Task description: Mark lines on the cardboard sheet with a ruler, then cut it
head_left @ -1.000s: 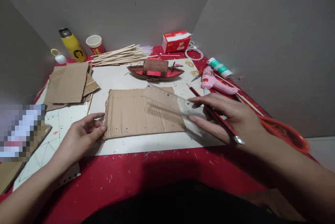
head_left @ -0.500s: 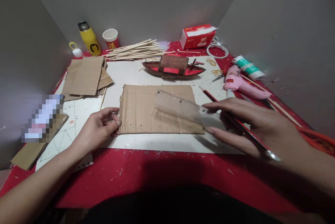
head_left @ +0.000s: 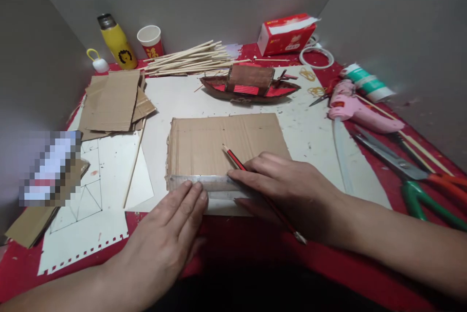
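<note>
Grey walls (head_left: 226, 1) stood around a red table (head_left: 14, 278). The left hand (head_left: 168, 234) pressed flat on a ruler (head_left: 219, 184) along the near edge of the cardboard (head_left: 219, 132). The right hand (head_left: 292, 190) gripped a pencil (head_left: 234, 158), hiding the ruler's end.

Small craft workstation, model-making type. Red-covered bench (head_left: 222, 227) boxed in by plain grey panels (head_left: 204, 6) at back, left and right, so booth or corner nook. Evidence: pink hot glue gun (head_left: 375, 116) and large scissors (head_left: 412, 172) on the right, heap of thin wooden sticks (head_left: 189, 62) along the back, stacked cardboard pieces (head_left: 115, 100) on the left, line drawing (head_left: 85, 195) on notch-edged paper nearby. White work sheet (head_left: 317, 142) carries a brown model boat (head_left: 251, 78); pencil (head_left: 235, 158) and clear ruler (head_left: 219, 183) in use over a cardboard sheet (head_left: 222, 132). Yellow bottle (head_left: 116, 42), paper cup (head_left: 151, 48), red tissue pack (head_left: 288, 37) at the back: everyday stuff. Can't tell if home, school or studio.
</note>
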Demonstrator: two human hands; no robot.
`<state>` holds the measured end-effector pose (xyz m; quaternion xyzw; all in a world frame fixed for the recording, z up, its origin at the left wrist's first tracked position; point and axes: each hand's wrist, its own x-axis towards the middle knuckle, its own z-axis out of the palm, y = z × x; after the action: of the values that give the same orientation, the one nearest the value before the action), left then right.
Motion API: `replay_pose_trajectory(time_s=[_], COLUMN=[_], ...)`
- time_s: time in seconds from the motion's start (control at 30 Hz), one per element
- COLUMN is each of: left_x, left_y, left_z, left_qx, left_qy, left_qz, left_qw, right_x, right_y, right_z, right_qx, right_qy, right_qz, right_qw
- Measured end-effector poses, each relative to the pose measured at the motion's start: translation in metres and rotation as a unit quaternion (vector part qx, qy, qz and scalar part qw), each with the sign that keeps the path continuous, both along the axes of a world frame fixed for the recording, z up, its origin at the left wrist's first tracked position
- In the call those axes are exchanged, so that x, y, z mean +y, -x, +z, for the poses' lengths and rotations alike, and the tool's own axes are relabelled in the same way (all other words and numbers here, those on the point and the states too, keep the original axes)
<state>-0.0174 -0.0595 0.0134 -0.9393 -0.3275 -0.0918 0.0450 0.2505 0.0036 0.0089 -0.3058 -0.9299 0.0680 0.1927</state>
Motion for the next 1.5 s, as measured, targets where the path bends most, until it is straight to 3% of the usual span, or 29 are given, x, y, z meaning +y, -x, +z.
replay_pose_trajectory(time_s=[0.13,0.3,0.43,0.7,1.03,1.27,1.5], left_x=[0.004,0.01,0.012,0.013,0.007,0.008,0.007], left_y=[0.001,0.004,0.006,0.013,0.002,0.002,0.001], left_z=[-0.008,-0.011,-0.017,-0.023,-0.008,-0.007,-0.007], left_qx=[0.049,0.024,0.031,0.017,-0.002,-0.017,-0.011], left_qy=[0.006,-0.031,-0.051,-0.038,0.022,0.031,0.032], left_qz=[0.004,0.003,-0.022,-0.061,-0.014,0.004,0.004], left_qw=[0.999,0.999,0.998,0.997,1.0,0.999,0.999], right_x=[-0.008,-0.032,-0.044,-0.045,-0.041,-0.038,-0.037], right_y=[-0.017,-0.054,-0.072,-0.071,-0.066,-0.063,-0.058], right_z=[-0.002,0.003,-0.004,-0.01,-0.013,-0.019,-0.017], right_qx=[0.021,0.063,0.048,0.075,0.065,0.075,0.076], right_qy=[0.019,0.022,0.012,0.018,0.042,0.018,0.044], right_qz=[-0.027,-0.126,-0.177,-0.168,-0.127,-0.133,-0.142], right_qw=[0.999,0.99,0.983,0.983,0.989,0.988,0.986])
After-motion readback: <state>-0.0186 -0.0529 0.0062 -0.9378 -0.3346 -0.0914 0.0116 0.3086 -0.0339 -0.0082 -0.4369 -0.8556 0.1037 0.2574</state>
